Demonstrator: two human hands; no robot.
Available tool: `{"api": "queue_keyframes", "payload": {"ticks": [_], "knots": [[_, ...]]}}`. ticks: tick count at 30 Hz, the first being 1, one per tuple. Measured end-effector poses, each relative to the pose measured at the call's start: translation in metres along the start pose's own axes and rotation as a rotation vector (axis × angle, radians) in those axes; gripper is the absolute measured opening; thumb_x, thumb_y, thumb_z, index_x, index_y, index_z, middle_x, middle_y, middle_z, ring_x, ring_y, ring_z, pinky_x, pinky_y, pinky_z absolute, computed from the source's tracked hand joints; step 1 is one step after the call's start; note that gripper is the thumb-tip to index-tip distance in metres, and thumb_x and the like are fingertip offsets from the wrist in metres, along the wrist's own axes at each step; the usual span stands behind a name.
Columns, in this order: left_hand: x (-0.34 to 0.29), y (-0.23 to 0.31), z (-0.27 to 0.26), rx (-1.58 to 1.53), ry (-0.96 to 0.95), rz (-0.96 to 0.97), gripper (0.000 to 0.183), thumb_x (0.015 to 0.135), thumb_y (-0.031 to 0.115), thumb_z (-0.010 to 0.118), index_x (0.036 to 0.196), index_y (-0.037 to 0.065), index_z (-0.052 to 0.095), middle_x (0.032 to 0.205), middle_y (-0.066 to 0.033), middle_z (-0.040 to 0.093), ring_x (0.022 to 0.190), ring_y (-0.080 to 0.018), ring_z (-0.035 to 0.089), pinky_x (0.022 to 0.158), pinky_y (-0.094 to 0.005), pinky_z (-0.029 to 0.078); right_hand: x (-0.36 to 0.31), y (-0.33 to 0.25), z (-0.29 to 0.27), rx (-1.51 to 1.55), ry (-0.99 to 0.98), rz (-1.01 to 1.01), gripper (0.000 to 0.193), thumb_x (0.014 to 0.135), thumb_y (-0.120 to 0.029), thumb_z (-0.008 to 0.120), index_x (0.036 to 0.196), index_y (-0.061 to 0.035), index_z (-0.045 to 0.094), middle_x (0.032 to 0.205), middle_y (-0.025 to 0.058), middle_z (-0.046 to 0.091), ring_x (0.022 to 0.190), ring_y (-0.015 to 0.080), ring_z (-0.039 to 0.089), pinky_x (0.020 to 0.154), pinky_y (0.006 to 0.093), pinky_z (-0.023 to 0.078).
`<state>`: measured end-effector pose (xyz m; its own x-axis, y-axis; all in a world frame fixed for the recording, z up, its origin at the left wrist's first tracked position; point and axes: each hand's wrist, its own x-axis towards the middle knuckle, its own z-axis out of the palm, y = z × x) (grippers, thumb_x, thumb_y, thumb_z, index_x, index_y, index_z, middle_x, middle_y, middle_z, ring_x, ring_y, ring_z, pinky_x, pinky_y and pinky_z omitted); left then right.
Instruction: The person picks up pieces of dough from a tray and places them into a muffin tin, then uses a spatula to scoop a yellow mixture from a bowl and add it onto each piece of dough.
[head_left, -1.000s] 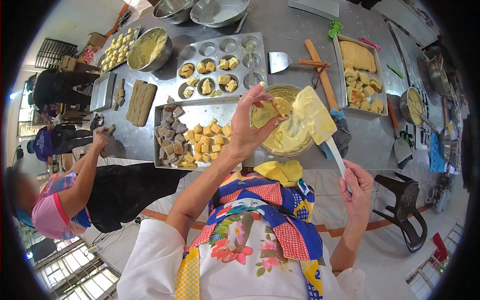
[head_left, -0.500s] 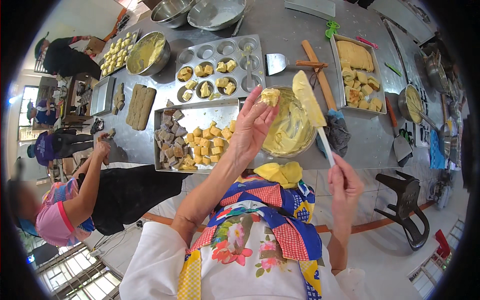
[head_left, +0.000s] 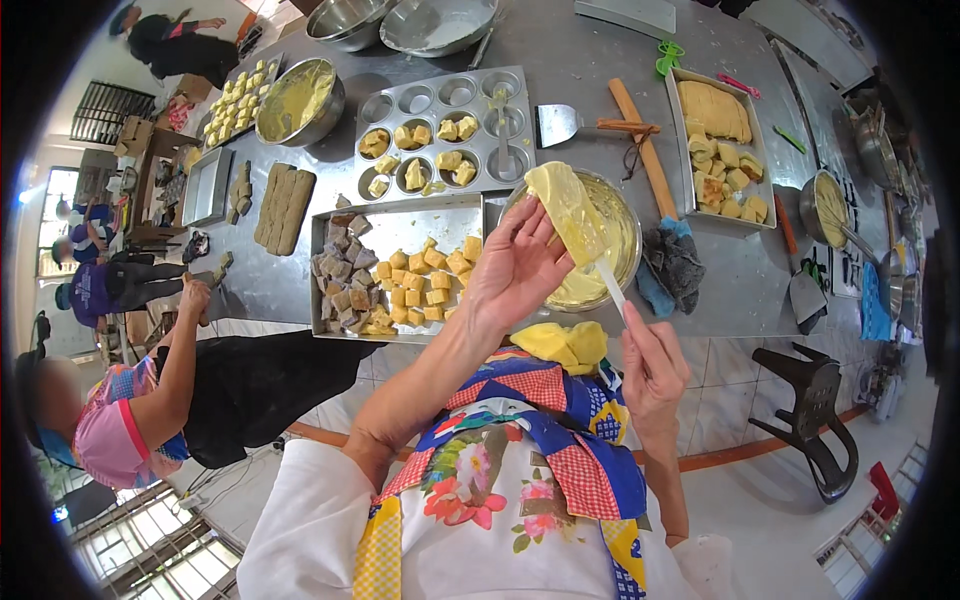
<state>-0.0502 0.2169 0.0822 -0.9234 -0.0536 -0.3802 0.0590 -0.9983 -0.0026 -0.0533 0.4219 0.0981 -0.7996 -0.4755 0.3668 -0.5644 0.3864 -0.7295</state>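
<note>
My right hand [head_left: 655, 372] grips the white handle of a spatula [head_left: 568, 208] whose broad blade is smeared with pale yellow cream. That blade lies against the fingertips of my left hand [head_left: 515, 268], palm up, and covers the cream-coated cake cube it holds. Just behind and below the blade is a bowl of yellow cream [head_left: 625, 225]. Left of my left hand, a rectangular tray [head_left: 460, 214] holds yellow cake cubes [head_left: 412, 285] and greyish-brown cubes [head_left: 345, 265]. A muffin tin [head_left: 430, 120] beyond it has coated pieces in several cups.
A scraper [head_left: 558, 125], rolling pin [head_left: 645, 150] and grey cloth [head_left: 672, 265] lie right of the bowl. Farther right is a tray of cake [head_left: 712, 115]. A yellow cloth [head_left: 560, 345] sits at the table edge. At left, another person [head_left: 130, 420] works close by.
The spatula has swung left and down onto my left fingertips, hiding the cake cube that showed there before. My right hand moved left with it.
</note>
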Motion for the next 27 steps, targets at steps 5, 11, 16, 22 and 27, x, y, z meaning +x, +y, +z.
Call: {"api": "queue_keyframes", "payload": {"ticks": [5,11,16,22,27], "knots": [[0.0,0.016,-0.007,-0.038,-0.015,0.014,0.031,0.085,0.021,0.064,0.111,0.006,0.057,0.119,-0.0046,0.057,0.12,-0.0223,0.045,0.099,-0.036,0.037,-0.004,0.005,-0.022,-0.055,0.004,0.025,0.036,0.079,0.008,0.062,0.112,-0.0047,0.063,0.071,0.0056,0.049,0.056,0.0138,0.048,0.049,0.0276,0.04],[0.002,0.012,-0.008,0.094,-0.06,-0.017,0.029,0.084,0.019,0.065,0.111,0.01,0.056,0.113,-0.0012,0.057,0.115,-0.0192,0.046,0.095,-0.0347,0.04,0.004,0.003,-0.02,-0.052,0.065,-0.034,0.037,0.078,0.009,0.062,0.113,-0.0044,0.063,0.071,0.0052,0.047,0.056,0.0137,0.045,0.049,0.0261,0.038],[0.0,0.01,-0.005,0.385,-0.127,0.149,0.053,0.083,0.016,0.064,0.131,0.007,0.042,0.123,-0.0026,0.053,0.121,-0.0188,0.044,0.098,-0.0332,0.038,0.001,0.011,-0.024,-0.069,0.067,-0.04,0.036,0.079,0.01,0.06,0.112,-0.0033,0.063,0.072,0.0046,0.047,0.056,0.0126,0.043,0.048,0.0251,0.036],[-0.001,0.028,-0.004,0.765,-0.26,0.265,0.079,0.077,0.017,0.071,0.141,0.005,0.027,0.127,-0.0038,0.049,0.121,-0.0186,0.046,0.1,-0.0345,0.038,0.008,0.008,-0.04,0.017,0.091,0.035,0.033,0.081,0.01,0.059,0.112,-0.0017,0.064,0.071,0.0034,0.048,0.057,0.0096,0.041,0.047,0.0234,0.033],[0.005,0.031,-0.01,0.803,-0.283,0.219,0.084,0.074,0.017,0.074,0.141,0.004,0.026,0.128,-0.0072,0.048,0.121,-0.0181,0.046,0.103,-0.0354,0.036,0.005,0.006,-0.04,0.038,0.016,0.004,0.033,0.08,0.009,0.061,0.111,-0.0019,0.064,0.069,0.0033,0.048,0.055,0.0092,0.04,0.047,0.0231,0.032]]}}
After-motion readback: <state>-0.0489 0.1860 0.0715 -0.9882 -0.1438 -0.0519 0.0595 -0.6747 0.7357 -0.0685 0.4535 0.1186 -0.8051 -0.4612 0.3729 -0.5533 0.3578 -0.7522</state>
